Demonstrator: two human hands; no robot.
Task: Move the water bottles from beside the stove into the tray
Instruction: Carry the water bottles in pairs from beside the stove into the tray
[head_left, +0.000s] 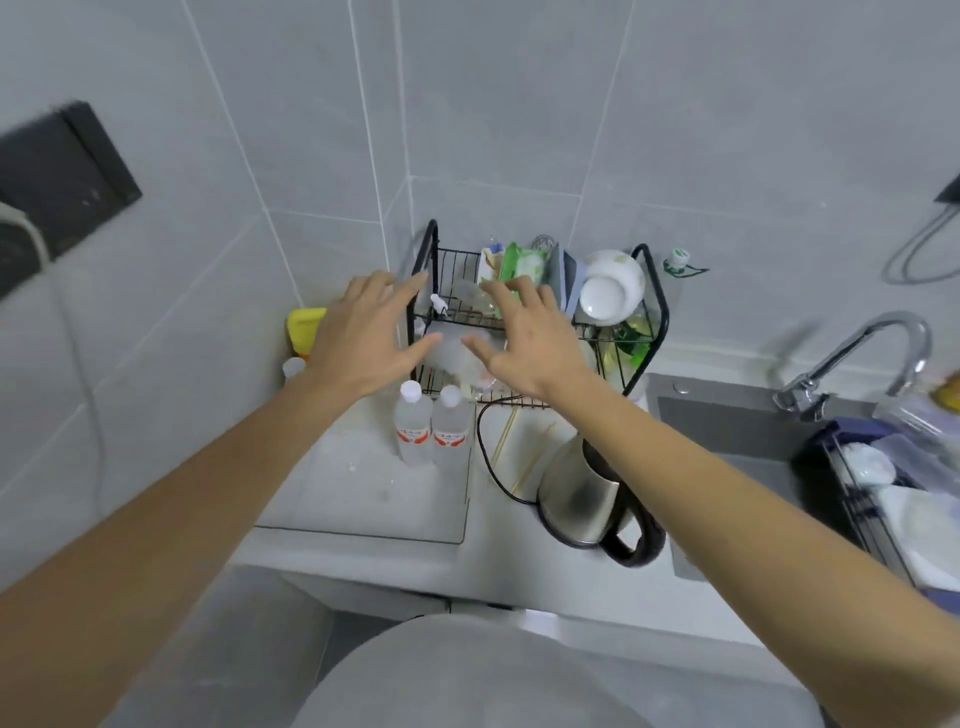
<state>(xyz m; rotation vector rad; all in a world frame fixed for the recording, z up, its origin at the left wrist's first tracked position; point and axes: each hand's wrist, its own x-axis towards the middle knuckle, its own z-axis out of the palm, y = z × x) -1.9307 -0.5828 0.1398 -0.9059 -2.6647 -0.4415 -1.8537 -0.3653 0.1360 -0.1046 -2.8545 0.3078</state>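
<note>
Water bottles: two clear plastic bottles, left bottle and right bottle, upright, touching side by side on the white tray, at its far edge against the wire rack
Left hand: fingers spread, empty, raised above and beyond the bottles
Right hand: fingers spread, empty, level with the left hand, apart from it
Handling estimate: bottles appear full, so moderately heavy; thin walls likely yield under a hard squeeze; smooth, slippery if wet
Grip point: mid-body at the red-and-white label band, or just under the white cap
Shapes and materials: cylindrical bodies, rounded shoulders, ribbed screw caps; tray flat, matte, shallow-rimmed; rack black coated wire
Nearby hazard: steel kettle and its black cord just right of the tray
</note>
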